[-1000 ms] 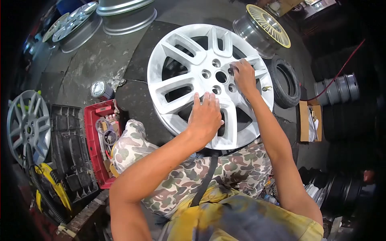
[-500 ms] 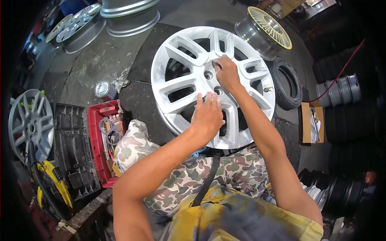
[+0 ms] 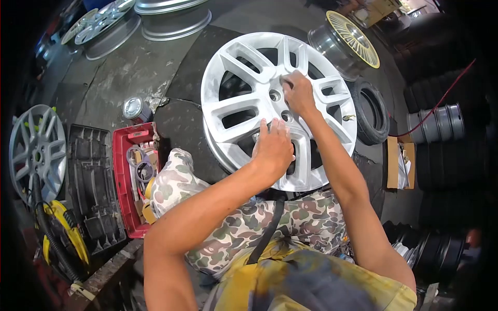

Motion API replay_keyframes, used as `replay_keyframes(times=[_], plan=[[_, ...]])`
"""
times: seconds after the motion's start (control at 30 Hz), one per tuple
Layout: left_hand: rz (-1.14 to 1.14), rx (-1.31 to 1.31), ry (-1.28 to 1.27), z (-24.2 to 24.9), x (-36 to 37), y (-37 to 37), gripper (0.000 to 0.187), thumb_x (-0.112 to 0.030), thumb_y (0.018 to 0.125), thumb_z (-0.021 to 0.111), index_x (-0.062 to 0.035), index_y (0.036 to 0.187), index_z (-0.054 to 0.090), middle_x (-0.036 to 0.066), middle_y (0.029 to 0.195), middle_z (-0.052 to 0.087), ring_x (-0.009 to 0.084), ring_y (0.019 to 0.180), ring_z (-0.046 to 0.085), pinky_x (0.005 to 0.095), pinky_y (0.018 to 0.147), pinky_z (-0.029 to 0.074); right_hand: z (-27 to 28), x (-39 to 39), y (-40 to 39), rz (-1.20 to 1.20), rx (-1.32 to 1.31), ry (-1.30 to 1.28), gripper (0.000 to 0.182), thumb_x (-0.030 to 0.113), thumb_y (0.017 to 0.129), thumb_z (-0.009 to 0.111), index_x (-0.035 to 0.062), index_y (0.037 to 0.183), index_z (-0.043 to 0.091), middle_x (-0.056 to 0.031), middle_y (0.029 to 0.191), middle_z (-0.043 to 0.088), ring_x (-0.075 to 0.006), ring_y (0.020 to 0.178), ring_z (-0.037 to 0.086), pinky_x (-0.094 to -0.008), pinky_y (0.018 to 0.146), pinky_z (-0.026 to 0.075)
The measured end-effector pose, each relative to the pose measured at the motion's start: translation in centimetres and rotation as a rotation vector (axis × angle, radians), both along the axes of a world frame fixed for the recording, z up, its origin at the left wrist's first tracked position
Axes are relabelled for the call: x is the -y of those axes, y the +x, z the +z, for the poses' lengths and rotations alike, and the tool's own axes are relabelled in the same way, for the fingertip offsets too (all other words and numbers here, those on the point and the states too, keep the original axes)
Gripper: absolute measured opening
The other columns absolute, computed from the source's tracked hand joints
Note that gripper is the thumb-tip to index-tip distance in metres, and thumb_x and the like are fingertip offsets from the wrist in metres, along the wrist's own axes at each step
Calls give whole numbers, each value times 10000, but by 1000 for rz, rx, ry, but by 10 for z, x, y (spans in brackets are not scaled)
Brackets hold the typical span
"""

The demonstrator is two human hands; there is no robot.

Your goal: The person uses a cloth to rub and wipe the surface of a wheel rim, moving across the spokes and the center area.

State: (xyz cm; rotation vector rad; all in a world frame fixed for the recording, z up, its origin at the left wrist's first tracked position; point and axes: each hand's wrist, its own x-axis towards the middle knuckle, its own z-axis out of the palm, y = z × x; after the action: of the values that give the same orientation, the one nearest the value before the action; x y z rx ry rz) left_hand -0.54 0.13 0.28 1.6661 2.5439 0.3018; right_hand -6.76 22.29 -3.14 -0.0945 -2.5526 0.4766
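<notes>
The right hand (image 3: pixel 298 93) is bent over the hub of a white alloy wheel (image 3: pixel 265 109), its fingers drawn together just past the bolt holes; whether they pinch something small I cannot tell. The left hand (image 3: pixel 274 150) lies palm down across the wheel's near spokes, holding nothing visible, fingers stretched toward the hub and a little apart. The wheel sits face up in front of the person's camouflage trousers (image 3: pixel 311 223), with dark mat (image 3: pixel 179 122) around it on the floor; its support is hidden. A valve stem (image 3: pixel 348 118) shows on its right side.

Just beyond its right edge a tyre (image 3: pixel 373 136) lies on the floor, with a cardboard box (image 3: pixel 392 166) near it. A gold-faced rim (image 3: pixel 358 39) leans toward the far right corner of the floor, and a grey barrel (image 3: pixel 438 124) lies by the right edge, a red hose (image 3: pixel 449 95) crossing it.

Left of the trousers stands a red tray (image 3: pixel 120 176) of tools and rings, between a tin (image 3: pixel 133 108) on its far side and a black ribbed panel (image 3: pixel 96 181). By the floor's left edge a silver wheel (image 3: pixel 39 160) stands tilted. More silver rims (image 3: pixel 174 20) fill the far left corner.
</notes>
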Motion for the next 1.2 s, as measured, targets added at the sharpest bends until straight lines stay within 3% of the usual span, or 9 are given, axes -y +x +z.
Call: replay_keyframes(times=[0.17, 0.3, 0.4, 0.53, 0.67, 0.73, 0.8, 1.0, 1.2], plan=[[-2, 17, -7, 1, 0, -1, 733, -442, 939, 651, 75, 1434, 493, 255, 1517, 464, 380, 1452, 392, 593, 1184, 276, 23, -11, 20, 81, 274, 132, 221, 56, 832, 650, 40, 1041, 721, -180, 997, 609, -381, 942, 628, -461, 839, 511], [-19, 56, -39, 3, 5, -4, 724, -450, 946, 637, 52, 1448, 493, 247, 1539, 443, 382, 1470, 366, 592, 1186, 271, 52, -8, 19, 125, 374, 162, 183, 81, 844, 633, 18, 970, 750, -182, 923, 634, -399, 925, 653, -480, 850, 518], [55, -5, -64, 5, 10, -6, 728, -451, 943, 641, 44, 1455, 491, 238, 1554, 427, 388, 1476, 354, 592, 1187, 271, 63, -12, 36, 136, 714, 261, 154, 80, 836, 641, 6, 925, 742, -172, 871, 649, -400, 885, 651, -461, 812, 518], [204, -58, -16, 5, 13, -20, 756, -451, 930, 661, 46, 1470, 474, 236, 1567, 407, 393, 1445, 389, 600, 1169, 295, 50, -27, 103, 60, 331, -51, 150, 58, 861, 688, 5, 989, 746, -141, 859, 679, -282, 743, 644, -363, 711, 504], [259, 224, -197, 32, 17, -53, 558, -428, 912, 703, 36, 1219, 667, 248, 1469, 509, 383, 1115, 665, 480, 946, 541, 30, -48, 169, -228, 79, -247, 136, 45, 910, 701, -2, 1028, 750, -70, 868, 693, -126, 750, 622, -283, 709, 492], [273, 238, -151, 41, 25, -58, 393, -390, 897, 729, 1, 923, 757, 232, 1024, 735, 391, 937, 720, 463, 825, 578, 30, -45, 191, -298, 83, -318, 145, 54, 917, 700, -1, 1043, 746, -69, 865, 690, -126, 754, 616, -277, 717, 492], [265, 162, -149, 30, 32, -64, 391, -383, 904, 722, 6, 905, 759, 219, 907, 743, 396, 897, 725, 468, 817, 576, 25, -46, 209, -393, -43, -310, 161, 64, 916, 688, 12, 1054, 753, -126, 869, 683, -218, 777, 658, -320, 748, 507], [271, 92, -194, 28, 24, -61, 391, -367, 920, 703, 20, 903, 754, 240, 924, 735, 394, 898, 721, 470, 819, 572, 33, -38, 243, -437, -70, -247, 173, 53, 927, 684, 36, 1083, 756, -117, 859, 645, -228, 741, 626, -332, 693, 484], [177, 127, -93, 39, 1, -48, 404, -321, 980, 629, 67, 1065, 696, 260, 1066, 708, 454, 989, 678, 481, 895, 542, 26, -40, 277, -429, -123, -207, 211, -9, 888, 699, 46, 1081, 765, -99, 832, 624, -222, 739, 626, -323, 690, 486]])
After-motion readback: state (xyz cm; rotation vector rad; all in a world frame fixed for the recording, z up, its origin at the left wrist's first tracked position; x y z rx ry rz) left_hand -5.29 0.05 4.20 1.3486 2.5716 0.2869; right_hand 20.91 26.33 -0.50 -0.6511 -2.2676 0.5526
